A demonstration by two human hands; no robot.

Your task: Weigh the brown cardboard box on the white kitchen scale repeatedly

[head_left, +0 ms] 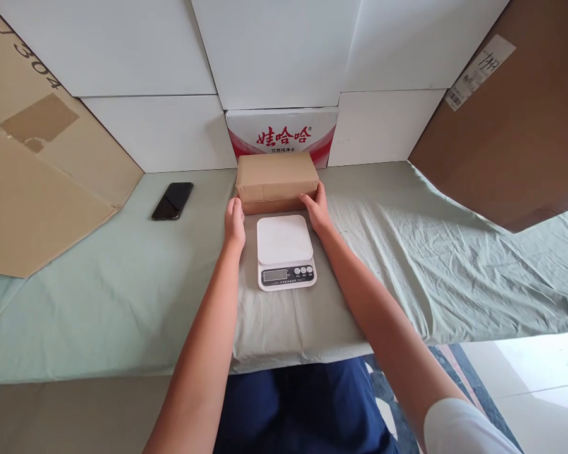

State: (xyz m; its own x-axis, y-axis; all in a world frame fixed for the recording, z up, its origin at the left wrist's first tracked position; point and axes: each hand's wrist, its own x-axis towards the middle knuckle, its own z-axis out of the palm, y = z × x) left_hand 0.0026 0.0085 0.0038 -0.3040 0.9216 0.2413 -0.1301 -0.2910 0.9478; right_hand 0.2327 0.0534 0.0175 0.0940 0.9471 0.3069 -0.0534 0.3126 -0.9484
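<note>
A small brown cardboard box (pixel 277 178) sits at the back of the cloth-covered table, held from both sides. My left hand (pixel 235 222) presses against its left end, fingers mostly hidden behind the edge. On the right end, my right hand (pixel 317 208) grips the corner, its thumb on the front face. Just in front of the box, between my forearms, lies a white kitchen scale (pixel 284 241) with a flat square platform. Its small display (pixel 275 275) looks blank, and round buttons sit beside it. Neither hand touches the scale.
A black smartphone (pixel 172 201) lies on the green cloth (pixel 123 296) to the left. White boxes (pixel 151 132) and a red-and-white printed carton (pixel 283 129) form a wall behind. Large cardboard panels stand at left (pixel 42 183) and right (pixel 506 139).
</note>
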